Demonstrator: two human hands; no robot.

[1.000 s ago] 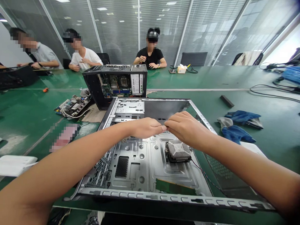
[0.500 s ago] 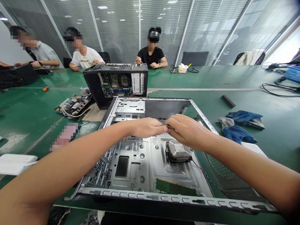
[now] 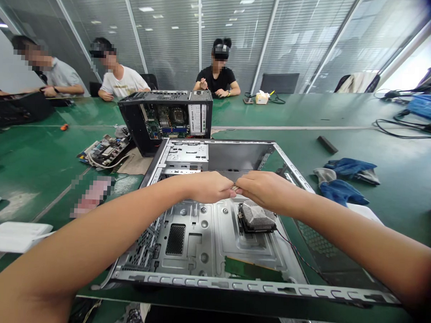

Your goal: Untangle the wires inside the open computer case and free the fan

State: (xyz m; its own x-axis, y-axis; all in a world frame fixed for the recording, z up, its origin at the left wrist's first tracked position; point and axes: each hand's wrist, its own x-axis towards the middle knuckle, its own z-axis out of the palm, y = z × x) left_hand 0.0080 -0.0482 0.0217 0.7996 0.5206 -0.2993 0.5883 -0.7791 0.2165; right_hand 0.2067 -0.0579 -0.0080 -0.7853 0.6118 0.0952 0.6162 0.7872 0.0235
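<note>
The person leans over the open silver case (image 3: 253,288), which lies flat on the green counter (image 3: 362,139), with both bare arms reaching in across its front rim. The left hand (image 3: 209,186) and the right hand (image 3: 262,189) meet above the middle of the case, knuckles up and fingertips touching. Each grip is narrow, the fingers curled and pinched together on a small pale piece (image 3: 235,187) that sits between the two hands. It is too small for me to tell what it is.

Inside the case, just below the right hand, a finned cooler (image 3: 256,216) rests on the metal floor, and a thin wire runs from it toward the case's right wall. A green strip of board (image 3: 253,269) lies near the front rim. At the far left corner of the case sits a metal drive cage (image 3: 186,156).

Beyond the far edge of the case stands a black tower (image 3: 167,119), its side open so that its board shows. To the left of the case, a loose circuit board (image 3: 105,151) lies on the counter. To the right of the case lie blue gloves (image 3: 343,179), and a short black bar (image 3: 326,144) lies farther off on that side. Well behind the case, three other people sit at the counter's far side.
</note>
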